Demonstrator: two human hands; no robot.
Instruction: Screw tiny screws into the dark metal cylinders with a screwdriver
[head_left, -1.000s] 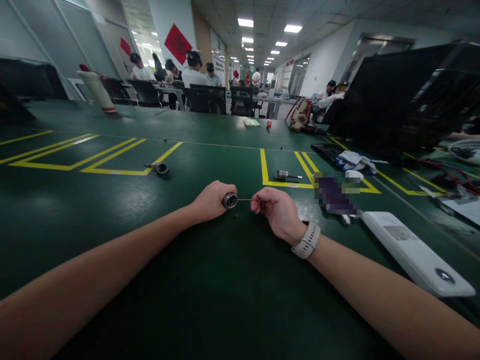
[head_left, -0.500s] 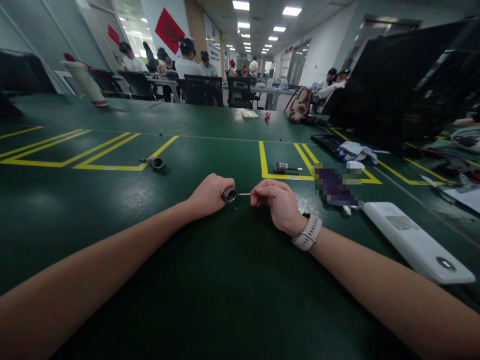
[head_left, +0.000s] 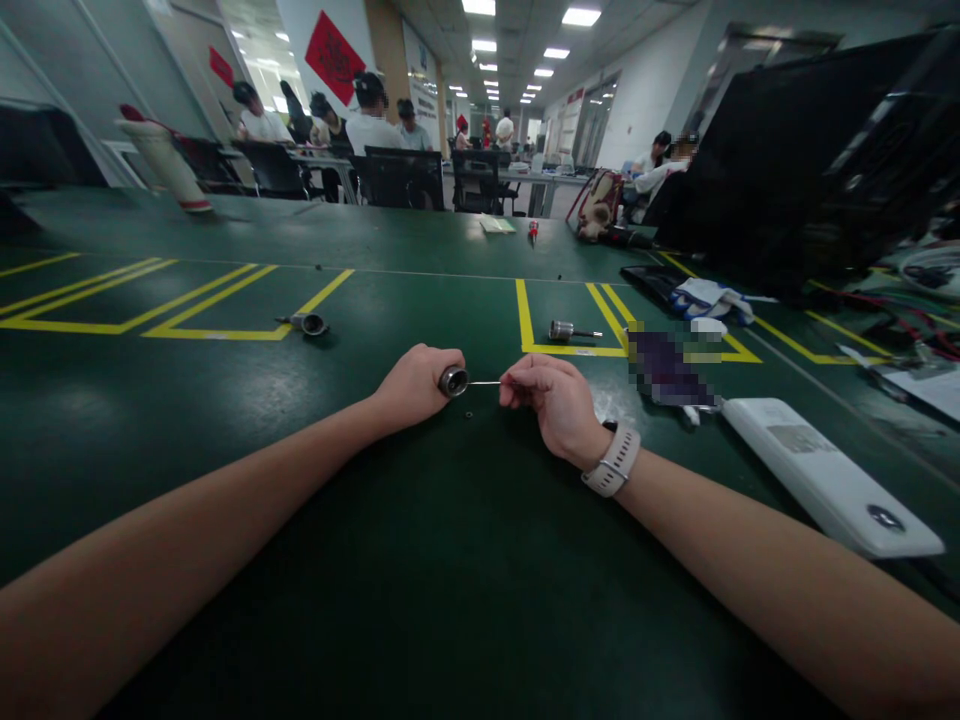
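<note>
My left hand (head_left: 420, 382) is wrapped round a dark metal cylinder (head_left: 454, 381) whose open round end faces me. From my right hand (head_left: 551, 395), closed in a pinch, a thin metal rod (head_left: 484, 383) reaches left to the cylinder's side; whether its tip is inside something I cannot tell. A tiny dark ring (head_left: 469, 415) lies on the green table just below the cylinder. Two similar metal parts with thin shafts rest farther off, one (head_left: 311, 324) at the left and one (head_left: 562, 331) at the right, inside a yellow tape outline.
On the right are a white power bank (head_left: 825, 470), a blurred dark object (head_left: 667, 368), a blue-and-white cloth (head_left: 709, 300) and a large black screen (head_left: 810, 160). A pale cylinder (head_left: 169, 165) stands back left. A red-handled item (head_left: 533, 232) lies far off; people sit beyond.
The whole view has shifted slightly. Both hands keep nearly the same pose, with the cylinder and the rod still held between them.
</note>
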